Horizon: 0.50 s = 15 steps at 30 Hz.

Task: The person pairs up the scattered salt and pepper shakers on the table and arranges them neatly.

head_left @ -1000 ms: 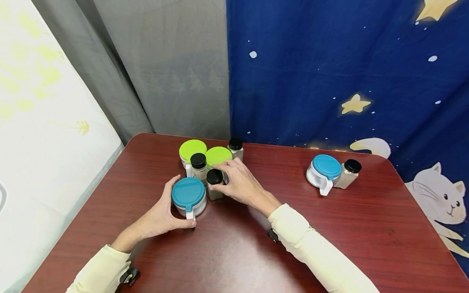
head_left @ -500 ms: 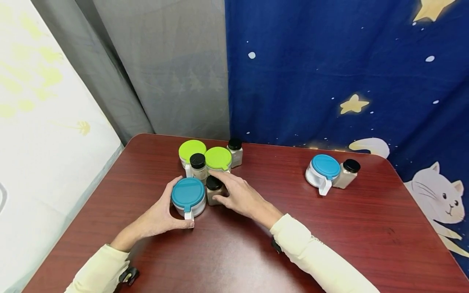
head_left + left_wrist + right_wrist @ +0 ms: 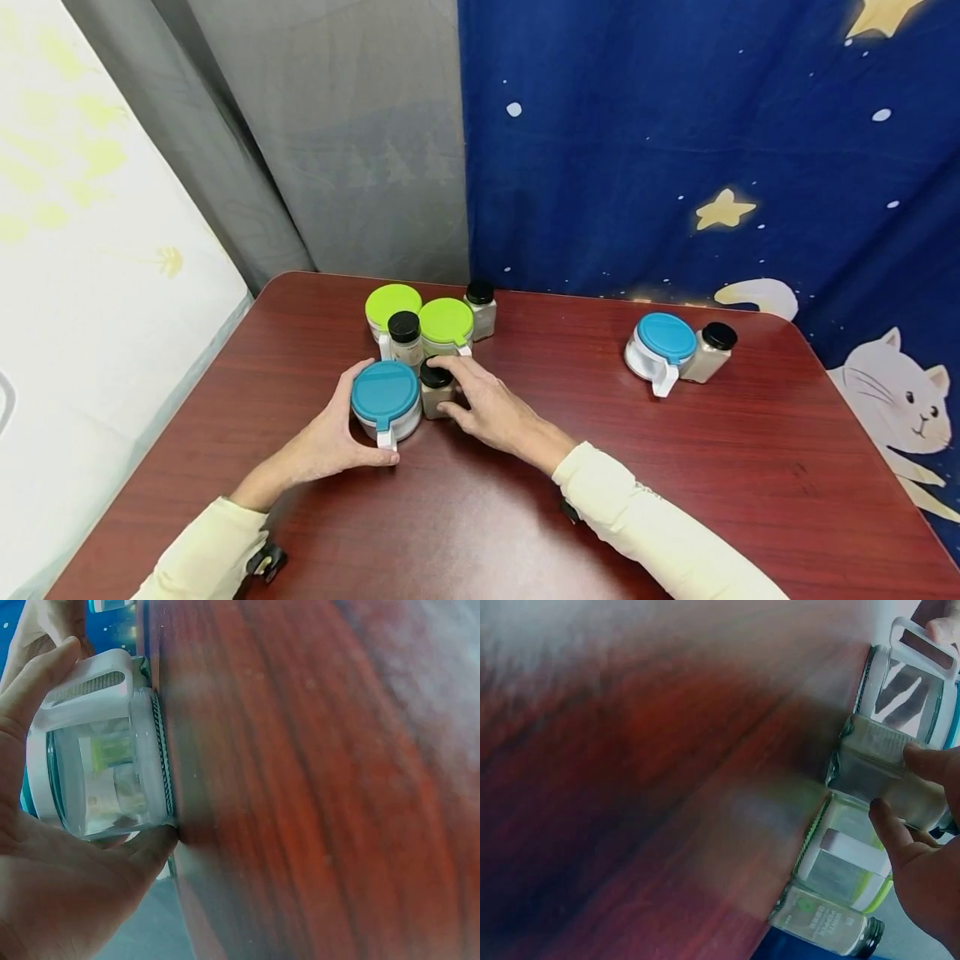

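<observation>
My left hand curls round a clear jar with a blue lid and white handle, its thumb on the handle; the jar stands upright on the table. Beside it my right hand holds a square glass spice jar with a black cap, fingers by the cap and thumb low on the glass. Seen from the right wrist, the spice jar stands between the blue-lidded jar and a green-lidded jar. Just behind are two green-lidded jars and a round black-capped bottle.
Another black-capped spice jar stands at the back beside the green lids. To the right, a second blue-lidded jar touches or nearly touches a spice jar. A curtain hangs behind the reddish wooden table.
My right hand and its spice jar have shifted slightly toward me, alongside the blue-lidded jar. My left hand and its jar have stayed nearly still.
</observation>
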{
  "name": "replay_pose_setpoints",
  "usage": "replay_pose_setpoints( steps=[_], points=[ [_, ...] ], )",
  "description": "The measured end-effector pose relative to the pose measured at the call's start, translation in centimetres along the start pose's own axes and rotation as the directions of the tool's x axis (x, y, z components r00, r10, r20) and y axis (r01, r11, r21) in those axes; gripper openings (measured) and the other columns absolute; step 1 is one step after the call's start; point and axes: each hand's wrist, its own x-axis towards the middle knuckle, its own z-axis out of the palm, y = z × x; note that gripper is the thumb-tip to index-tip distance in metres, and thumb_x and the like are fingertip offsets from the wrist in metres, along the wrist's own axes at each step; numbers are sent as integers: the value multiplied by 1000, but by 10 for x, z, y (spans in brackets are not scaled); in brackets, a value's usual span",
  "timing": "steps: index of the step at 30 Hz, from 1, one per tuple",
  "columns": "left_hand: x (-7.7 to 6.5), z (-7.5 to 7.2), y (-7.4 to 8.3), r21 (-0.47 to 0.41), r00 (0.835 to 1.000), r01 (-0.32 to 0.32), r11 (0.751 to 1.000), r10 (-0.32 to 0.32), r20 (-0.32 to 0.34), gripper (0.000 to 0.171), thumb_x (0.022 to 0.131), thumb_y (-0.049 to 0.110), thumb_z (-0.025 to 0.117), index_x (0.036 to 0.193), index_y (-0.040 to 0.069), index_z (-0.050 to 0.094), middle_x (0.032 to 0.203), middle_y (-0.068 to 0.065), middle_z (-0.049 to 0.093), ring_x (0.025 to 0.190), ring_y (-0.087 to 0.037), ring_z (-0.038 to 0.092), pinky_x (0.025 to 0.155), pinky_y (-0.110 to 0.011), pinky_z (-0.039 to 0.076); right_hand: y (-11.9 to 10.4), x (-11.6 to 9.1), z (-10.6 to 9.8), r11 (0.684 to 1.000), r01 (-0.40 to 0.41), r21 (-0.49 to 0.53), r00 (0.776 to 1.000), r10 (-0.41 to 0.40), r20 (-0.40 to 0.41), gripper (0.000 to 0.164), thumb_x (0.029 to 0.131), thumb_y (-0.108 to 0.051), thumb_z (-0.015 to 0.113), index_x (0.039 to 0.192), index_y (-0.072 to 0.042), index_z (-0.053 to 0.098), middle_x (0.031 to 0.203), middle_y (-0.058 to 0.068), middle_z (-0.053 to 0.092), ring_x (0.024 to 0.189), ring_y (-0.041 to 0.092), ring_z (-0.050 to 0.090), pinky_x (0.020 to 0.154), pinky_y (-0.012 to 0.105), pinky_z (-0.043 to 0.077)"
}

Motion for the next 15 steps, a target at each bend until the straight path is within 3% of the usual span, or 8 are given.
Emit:
replay_pose_setpoints(
  steps=[5,12,15],
  points=[
    [2,-1,-2,-5,999,-8,1000,8,-39,120,65,33,99,155,13,22,141,-6,49,129,-25,48,106,-53,38,3,1,4,993,24,114,999,-21,-33,59,91,0,76,142,-13,50,131,5,56,104,14,58,88,35,54],
    [1,-2,0,-9,996,-7,1000,7,-85,117,63,34,100,153,19,28,139,0,50,125,-19,52,104,-33,42,2,4,-4,984,42,172,999,-37,-32,57,89,0,78,139,-10,52,128,3,58,102,12,57,87,31,53],
    [1,-1,2,0,996,-19,1000,18,-91,118,62,35,101,153,19,29,139,1,51,125,-19,52,104,-34,42,0,2,-7,981,58,184,998,-50,-48,57,88,1,79,138,-10,53,128,2,58,100,12,57,86,32,53]
  ],
)
